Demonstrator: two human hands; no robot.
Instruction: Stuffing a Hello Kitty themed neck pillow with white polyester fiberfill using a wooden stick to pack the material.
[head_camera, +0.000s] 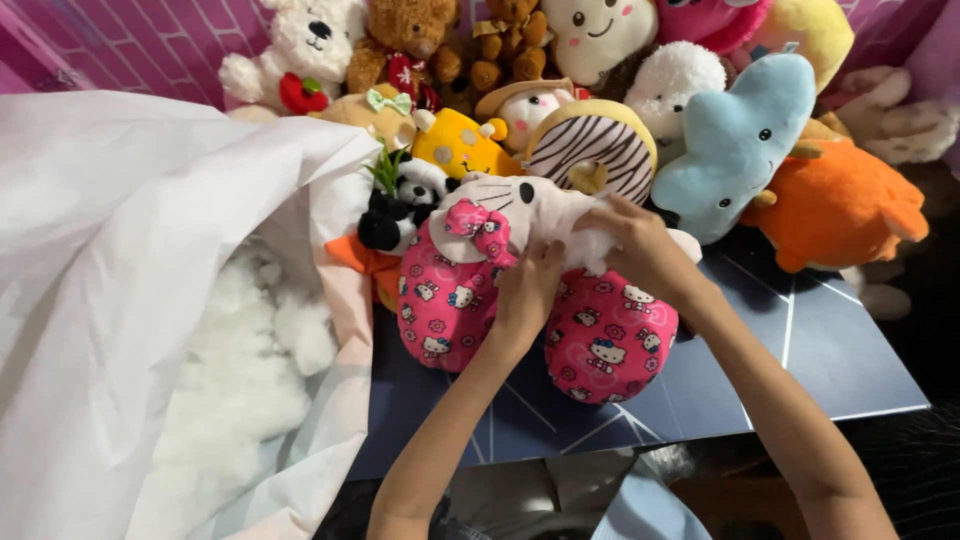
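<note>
A plush cat toy (470, 290) with a white head, pink bow and pink patterned body lies face up in the middle of a dark blue mat (820, 350). My left hand (527, 290) presses on its middle, fingers bent into the fabric. My right hand (640, 245) grips the white fabric and a tuft of white stuffing at the toy's upper right side. Both forearms reach in from the bottom edge.
A large white plastic bag (110, 260) full of white stuffing (240, 380) fills the left. Behind the toy a heap of plush toys rises: a blue star (735, 140), an orange one (835, 205), a striped donut (592, 145), a panda (400, 205), bears. Purple wall behind.
</note>
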